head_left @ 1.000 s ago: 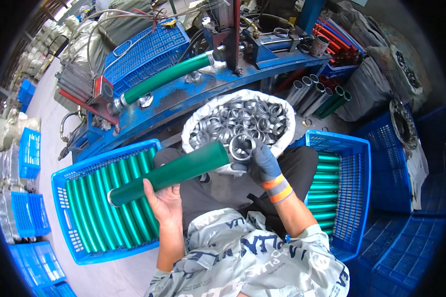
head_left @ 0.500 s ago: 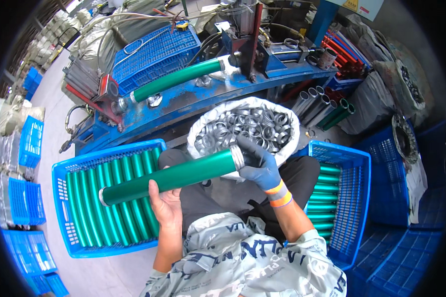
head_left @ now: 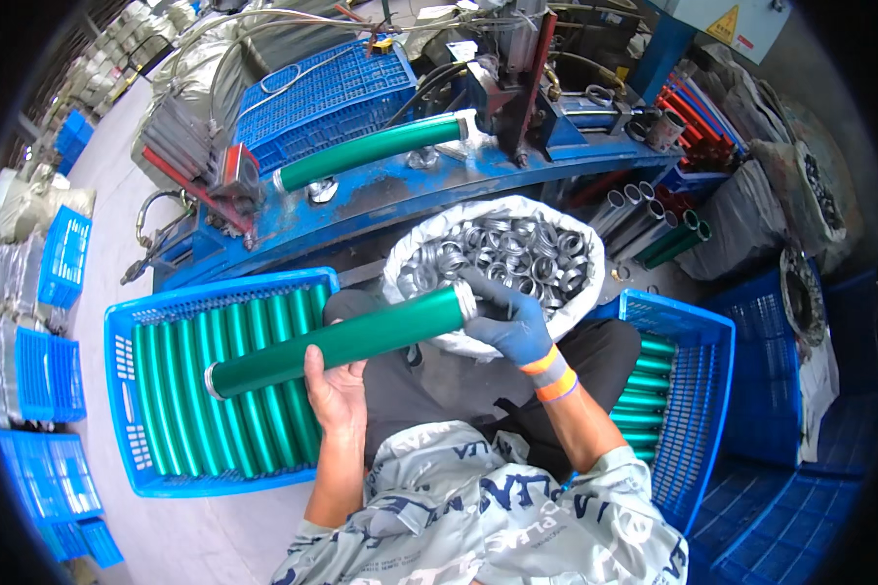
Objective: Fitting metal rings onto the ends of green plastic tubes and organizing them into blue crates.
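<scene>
A green metal tube (head_left: 346, 338) lies slantwise across my lap, its right end higher in view, with a silvery ring at each end. My bare left hand (head_left: 338, 388) cradles it from below near the middle, thumb up along the near side. My right hand (head_left: 513, 318), in a grey-blue glove with an orange cuff, closes its fingers around the ring (head_left: 466, 301) at the right end. Just beyond, a white-lined round container (head_left: 396, 261) holds many loose metal rings (head_left: 517, 249). Below the tube's left end, a blue crate (head_left: 117, 390) holds a row of similar green tubes (head_left: 190, 390).
Across the front stands a blue machine bench (head_left: 361, 210) with another green tube (head_left: 371, 153) lying along it. A second blue crate (head_left: 704, 409) with green tubes is at my right. Upright grey and green pipes (head_left: 644, 210) stand beside the ring container.
The whole scene has shifted slightly rightward in view as my head turned a little. Both hands keep hold of the tube, nearly in the same pose.
</scene>
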`<state>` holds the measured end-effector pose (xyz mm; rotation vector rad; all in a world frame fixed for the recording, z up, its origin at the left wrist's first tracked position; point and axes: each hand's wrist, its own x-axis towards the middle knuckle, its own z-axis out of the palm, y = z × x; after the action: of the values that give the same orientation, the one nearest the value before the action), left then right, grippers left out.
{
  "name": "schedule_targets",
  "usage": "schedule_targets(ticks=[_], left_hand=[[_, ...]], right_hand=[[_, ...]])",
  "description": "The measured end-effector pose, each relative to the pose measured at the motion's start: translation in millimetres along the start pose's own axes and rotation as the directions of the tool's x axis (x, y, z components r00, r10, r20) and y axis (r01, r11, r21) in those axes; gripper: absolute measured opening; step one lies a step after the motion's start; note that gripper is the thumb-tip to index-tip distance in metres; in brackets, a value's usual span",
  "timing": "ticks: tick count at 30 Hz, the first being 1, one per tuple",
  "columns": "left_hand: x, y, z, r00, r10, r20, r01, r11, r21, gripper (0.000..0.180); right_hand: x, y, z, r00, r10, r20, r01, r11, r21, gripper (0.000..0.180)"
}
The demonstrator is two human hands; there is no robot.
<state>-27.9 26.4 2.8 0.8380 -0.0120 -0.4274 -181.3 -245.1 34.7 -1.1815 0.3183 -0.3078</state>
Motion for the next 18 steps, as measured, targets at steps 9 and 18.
schedule_targets(ticks=[9, 18], left_hand=[[34.0, 35.7, -9.3, 0.993, -0.054, -0.101, 0.029, 0.972, -0.233, 0.064], [66.9, 43.4, -22.3, 0.995, -0.069, -0.075, 0.057, 0.987, -0.153, 0.050]], right_hand=[[197.4, -20.2, -8.4, 0.974, -0.218, 0.067, 0.228, 0.948, -0.222, 0.066], [391.9, 1.1, -4.2, 0.811, -0.556, 0.184, -0.041, -0.367, -0.929, 0.080]])
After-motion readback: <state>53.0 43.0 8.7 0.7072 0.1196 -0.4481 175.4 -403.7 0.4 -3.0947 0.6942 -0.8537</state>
